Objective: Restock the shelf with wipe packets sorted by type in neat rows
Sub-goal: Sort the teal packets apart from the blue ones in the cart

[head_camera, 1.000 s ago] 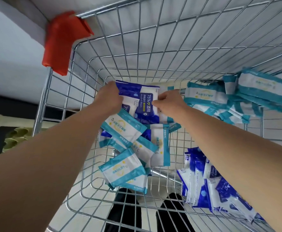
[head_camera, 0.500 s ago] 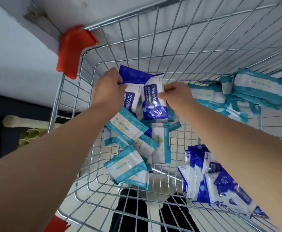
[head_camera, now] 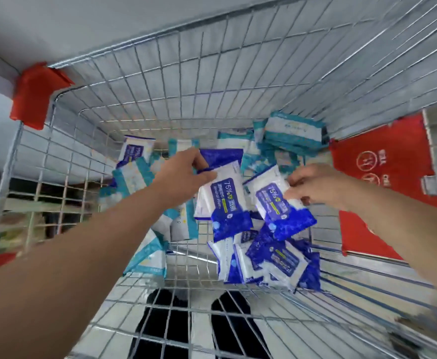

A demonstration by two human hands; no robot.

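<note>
Both my arms reach into a wire shopping cart [head_camera: 160,81]. My left hand [head_camera: 183,174] grips a dark blue and white wipe packet [head_camera: 225,203] by its top edge. My right hand [head_camera: 313,185] pinches a second blue and white packet [head_camera: 279,206] by its upper right corner. Both packets hang above a heap of blue packets [head_camera: 272,263] at the cart's lower right. Teal and white packets [head_camera: 132,177] lie scattered at the left, and a teal stack [head_camera: 292,130] sits at the back right.
Red plastic corner guards [head_camera: 33,94] cap the cart's left rim. A red panel [head_camera: 383,182] with white print stands outside the cart's right wall. Black shoes [head_camera: 194,322] show through the wire floor. A pale wall rises behind the cart.
Both hands have lifted and carried their blue packets from the teal pile at the left toward the blue heap at the right. The camera view has swung right, bringing in the red panel.
</note>
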